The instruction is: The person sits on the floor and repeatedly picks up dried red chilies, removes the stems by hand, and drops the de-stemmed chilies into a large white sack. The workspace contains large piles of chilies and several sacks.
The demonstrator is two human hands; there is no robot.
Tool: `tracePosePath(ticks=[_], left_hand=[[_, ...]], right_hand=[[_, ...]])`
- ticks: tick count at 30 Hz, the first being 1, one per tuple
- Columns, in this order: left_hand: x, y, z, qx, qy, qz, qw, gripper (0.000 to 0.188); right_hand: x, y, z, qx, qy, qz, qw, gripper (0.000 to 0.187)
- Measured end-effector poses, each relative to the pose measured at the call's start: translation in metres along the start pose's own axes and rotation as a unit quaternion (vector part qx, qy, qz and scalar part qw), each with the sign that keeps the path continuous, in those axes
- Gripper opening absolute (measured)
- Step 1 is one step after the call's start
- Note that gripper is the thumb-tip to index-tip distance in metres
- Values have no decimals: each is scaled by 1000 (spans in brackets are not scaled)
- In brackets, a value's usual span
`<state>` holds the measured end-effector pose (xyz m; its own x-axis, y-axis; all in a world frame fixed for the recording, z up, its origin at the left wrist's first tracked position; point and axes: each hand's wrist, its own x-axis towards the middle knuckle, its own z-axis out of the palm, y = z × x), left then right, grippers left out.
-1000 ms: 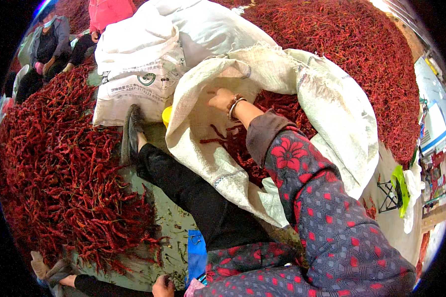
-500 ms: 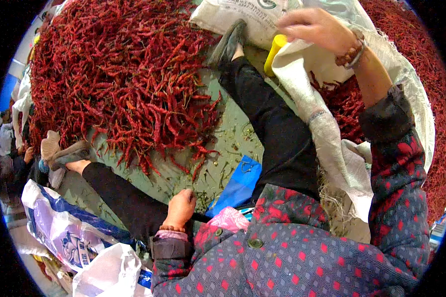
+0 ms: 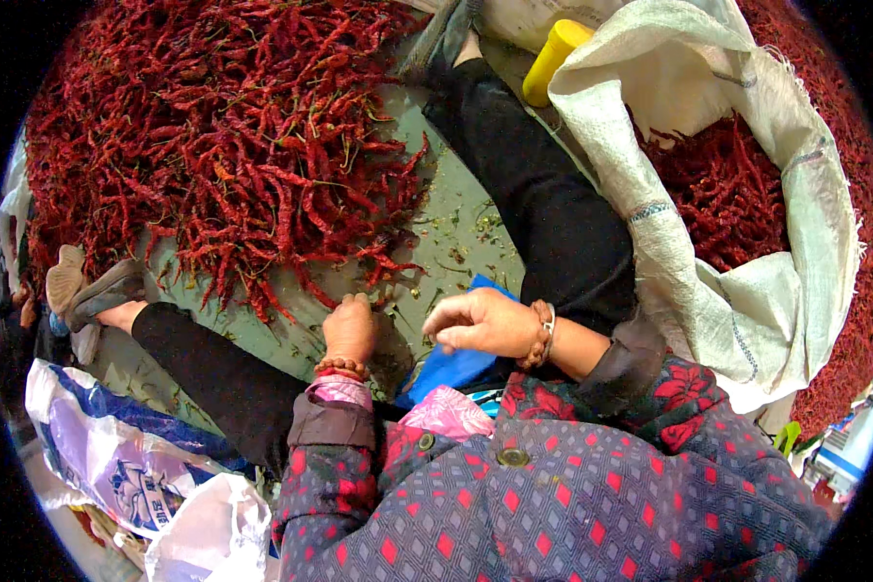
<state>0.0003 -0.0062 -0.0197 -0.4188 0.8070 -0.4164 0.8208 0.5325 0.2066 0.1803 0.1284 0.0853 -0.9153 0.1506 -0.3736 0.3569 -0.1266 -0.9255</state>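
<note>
A worker sits with legs spread around a heap of red chilies (image 3: 252,175), placed far and to the left, seemingly to lie within reach of both arms. The left hand (image 3: 349,328) curls near the heap's near edge, its grip hidden from view; whether it holds anything cannot be told. The right hand (image 3: 485,323), fingers loosely bent and nothing visible in them, hovers beside it. At right, a white woven sack (image 3: 601,126) gapes wide, its slack rim apparently leaving the chilies inside (image 3: 732,199) easy to reach.
</note>
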Motion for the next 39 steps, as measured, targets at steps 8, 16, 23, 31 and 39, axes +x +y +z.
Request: tracePosePath(ticks=[8,16,23,31,39], left_hand=[[-50,-7,-58,-180,-21,-5,983,16],[-67,68,-76,-675,-130,-19,726,8],[-66,86,-82,-696,-91,-33,712,25],[-66,77,-78,-600,-115,-10,792,14],[-65,79,-77,-632,-108,-5,767,13]], right_hand=[[13,33,-16,164,82,17,983,18],[10,18,-7,67,20,-12,997,23],[3,16,-12,219,129,-5,967,13],[8,21,-9,142,159,-37,976,15],[11,24,-11,224,128,-13,966,15]])
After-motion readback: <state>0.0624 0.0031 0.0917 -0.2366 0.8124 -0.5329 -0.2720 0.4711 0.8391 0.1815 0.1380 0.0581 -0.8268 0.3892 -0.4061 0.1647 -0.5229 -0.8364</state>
